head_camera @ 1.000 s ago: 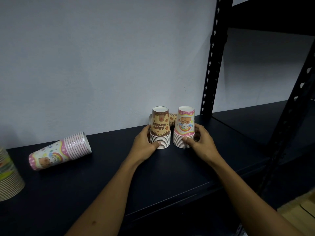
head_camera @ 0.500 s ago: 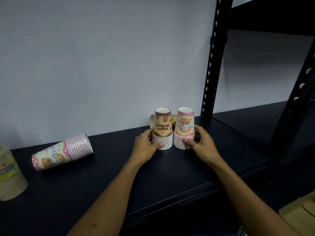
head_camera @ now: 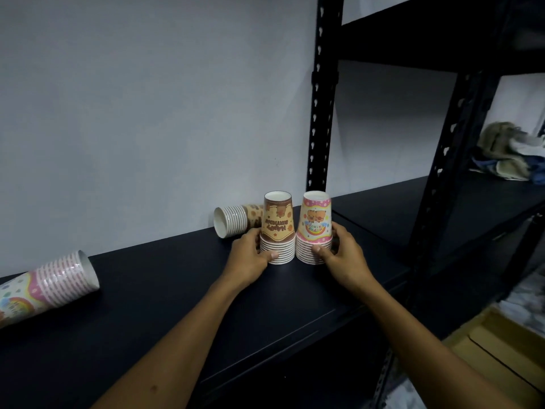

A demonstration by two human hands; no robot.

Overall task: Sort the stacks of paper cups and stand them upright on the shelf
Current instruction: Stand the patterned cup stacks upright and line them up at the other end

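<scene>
Two cup stacks squared up side by side on the shelf [head_camera: 165, 290]

The left hand [head_camera: 250, 256] grips the brown stack [head_camera: 278, 231] and the right hand [head_camera: 342, 255] the pink stack [head_camera: 314, 231], low at the rims, probably to steady them (both mouth-down, touching).

Off to the right, nothing I'm handling.
I see crumpled cloths [head_camera: 510, 156] on the far right rack, cardboard box [head_camera: 498, 346] low near right.

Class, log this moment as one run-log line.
left hand: grips brown stack | right hand: grips pink stack | both upright on shelf
</scene>
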